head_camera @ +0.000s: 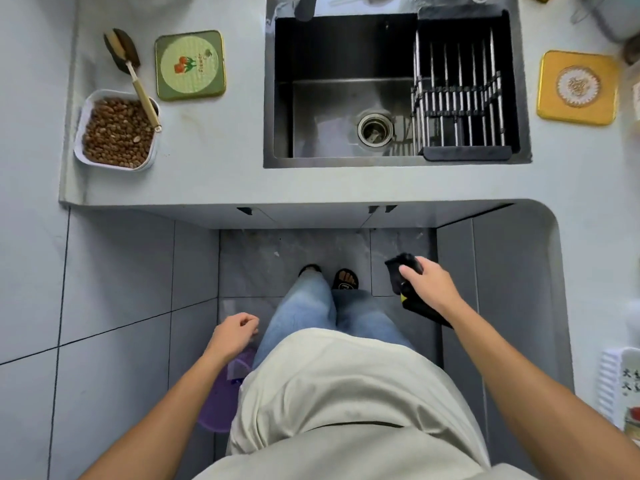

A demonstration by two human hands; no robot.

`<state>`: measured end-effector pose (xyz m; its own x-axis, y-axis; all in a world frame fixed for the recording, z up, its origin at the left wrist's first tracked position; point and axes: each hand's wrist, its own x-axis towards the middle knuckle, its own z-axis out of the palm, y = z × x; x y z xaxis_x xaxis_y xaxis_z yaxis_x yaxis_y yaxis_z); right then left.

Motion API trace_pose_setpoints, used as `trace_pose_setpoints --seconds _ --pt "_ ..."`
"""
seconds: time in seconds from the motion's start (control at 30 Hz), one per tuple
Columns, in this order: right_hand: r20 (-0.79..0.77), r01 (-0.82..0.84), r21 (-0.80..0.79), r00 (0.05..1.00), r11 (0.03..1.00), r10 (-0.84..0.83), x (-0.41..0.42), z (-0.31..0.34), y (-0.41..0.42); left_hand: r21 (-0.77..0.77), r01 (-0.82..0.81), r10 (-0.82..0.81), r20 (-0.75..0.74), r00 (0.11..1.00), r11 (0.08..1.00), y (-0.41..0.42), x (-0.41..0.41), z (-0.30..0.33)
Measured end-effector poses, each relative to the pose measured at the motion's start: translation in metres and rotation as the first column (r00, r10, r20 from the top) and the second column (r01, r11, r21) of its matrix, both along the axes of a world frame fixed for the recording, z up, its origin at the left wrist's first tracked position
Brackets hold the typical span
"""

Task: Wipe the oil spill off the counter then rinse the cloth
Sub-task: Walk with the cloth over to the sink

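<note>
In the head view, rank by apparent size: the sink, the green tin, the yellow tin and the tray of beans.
1. sink
2. tray of beans
3. green tin and yellow tin: alike, unranked.

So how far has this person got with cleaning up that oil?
Barely started, it seems. The right hand grips a dark cloth below counter height; the left hand hangs idle. A faint yellowish smear still marks the counter, so wiping is left. The sink looks dry, so rinsing also remains.
</note>
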<state>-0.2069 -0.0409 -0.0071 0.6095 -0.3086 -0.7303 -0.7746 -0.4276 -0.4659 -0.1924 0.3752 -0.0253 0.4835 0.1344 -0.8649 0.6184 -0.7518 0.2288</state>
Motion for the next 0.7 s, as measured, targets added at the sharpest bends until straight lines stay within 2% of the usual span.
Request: trace_pose_setpoints --seconds 0.2,0.3,0.57,0.7 --pt "0.057 -0.025 0.032 0.998 0.999 0.023 0.082 0.009 0.005 0.026 -0.036 0.038 -0.069 0.997 0.999 0.004 0.032 -0.001" --pt "0.036 -0.018 0.010 0.999 1.000 0.017 0.105 0.011 0.004 0.010 0.010 -0.009 -0.064 0.998 1.000 -0.007 0.072 0.000" --pt "-0.073 -0.009 -0.061 0.997 0.998 0.005 0.116 0.018 -0.018 -0.149 0.205 -0.185 0.136 0.973 0.967 -0.072 0.217 0.018" --pt "-0.117 0.031 -0.071 0.992 0.997 -0.039 0.119 0.029 -0.035 -0.263 0.168 -0.117 0.201 0.973 0.950 -0.111 0.278 0.039"
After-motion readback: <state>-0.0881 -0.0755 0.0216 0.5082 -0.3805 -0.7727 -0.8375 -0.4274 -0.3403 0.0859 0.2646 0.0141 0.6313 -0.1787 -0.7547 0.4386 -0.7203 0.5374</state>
